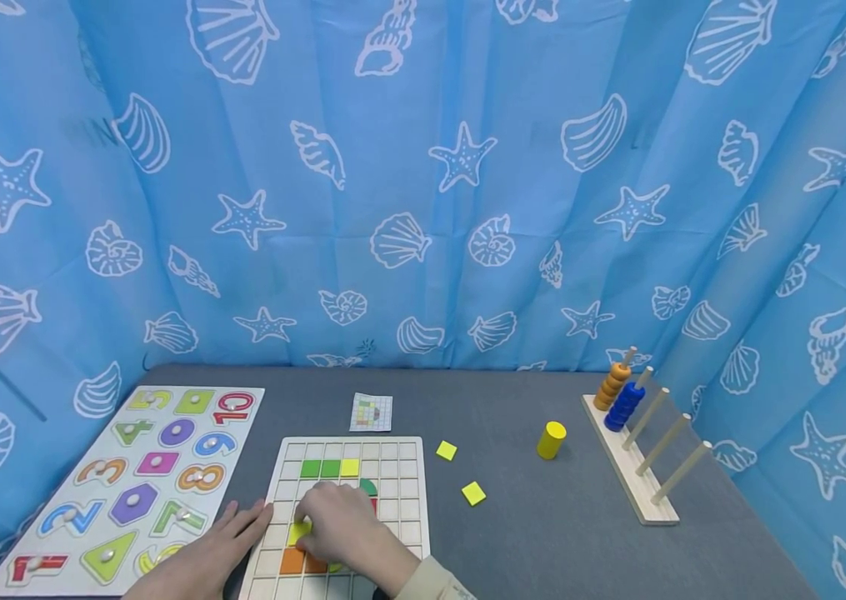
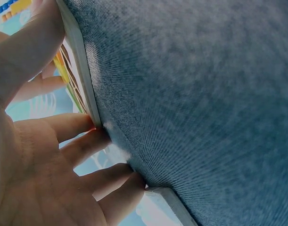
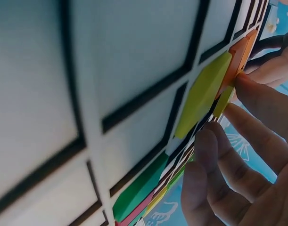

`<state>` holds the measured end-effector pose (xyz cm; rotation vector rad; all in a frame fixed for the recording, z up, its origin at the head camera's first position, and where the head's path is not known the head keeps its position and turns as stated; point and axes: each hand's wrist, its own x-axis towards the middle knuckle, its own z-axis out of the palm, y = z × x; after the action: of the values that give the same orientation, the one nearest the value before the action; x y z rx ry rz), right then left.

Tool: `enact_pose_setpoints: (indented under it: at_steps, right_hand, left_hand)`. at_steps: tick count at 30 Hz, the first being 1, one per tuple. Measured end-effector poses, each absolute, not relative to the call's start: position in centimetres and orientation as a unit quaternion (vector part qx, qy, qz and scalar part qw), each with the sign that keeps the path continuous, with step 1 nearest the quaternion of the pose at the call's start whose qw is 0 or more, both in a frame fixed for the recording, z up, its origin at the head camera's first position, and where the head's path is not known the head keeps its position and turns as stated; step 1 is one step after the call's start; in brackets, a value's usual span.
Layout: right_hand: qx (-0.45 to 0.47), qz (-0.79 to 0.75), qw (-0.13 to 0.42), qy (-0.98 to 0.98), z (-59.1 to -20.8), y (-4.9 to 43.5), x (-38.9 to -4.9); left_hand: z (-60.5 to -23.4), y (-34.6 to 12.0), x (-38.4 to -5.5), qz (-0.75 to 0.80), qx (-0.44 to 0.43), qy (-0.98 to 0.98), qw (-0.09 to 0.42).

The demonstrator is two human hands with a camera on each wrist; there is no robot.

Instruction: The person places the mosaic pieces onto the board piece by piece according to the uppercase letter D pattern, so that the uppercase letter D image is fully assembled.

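Observation:
A wooden grid board (image 1: 409,533) lies on the table with coloured tiles in several cells. My right hand (image 1: 342,521) is over the board's middle. Its thumb and index finger pinch a yellow square tile (image 3: 222,100), just beyond the orange tiles (image 1: 292,561). Another yellow piece (image 3: 204,94) sits close by in the grid. My left hand (image 1: 223,546) touches the board's left edge, fingers fairly straight and spread. Farther up the board are two green tiles (image 1: 311,469), a yellow tile (image 1: 350,467) and a rounded green piece (image 1: 367,487); a red piece is partly hidden by my right hand.
Two loose yellow tiles (image 1: 473,493) lie right of the board. A small pattern card (image 1: 372,413) is behind it. At left lies a number-and-shape puzzle (image 1: 242,433). A yellow cylinder (image 1: 551,440) and a peg stand with beads (image 1: 636,483) are at right.

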<state>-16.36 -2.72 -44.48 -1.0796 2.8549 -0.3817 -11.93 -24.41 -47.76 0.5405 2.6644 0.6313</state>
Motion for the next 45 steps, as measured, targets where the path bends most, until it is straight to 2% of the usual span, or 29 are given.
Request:
enact_pose_setpoints:
  at_steps: [29, 39, 45]
  right_hand:
    - [-0.362, -0.098, 0.074, 0.924, -44.1, -2.6, -16.4]
    - [-0.353, -0.098, 0.043, 0.929, -44.0, -2.1, -16.0]
    - [-0.345, -0.136, 0.045, 0.927, -43.5, -0.9, -16.4]
  left_hand:
    - [-49.7, -25.2, -12.8, 0.217, 0.174, 0.940, 0.196]
    - [-49.8, -25.3, -12.8, 0.222, 0.173, 0.940, 0.195]
    - [-50.5, -25.7, -12.9, 0.228, 0.175, 0.939, 0.187]
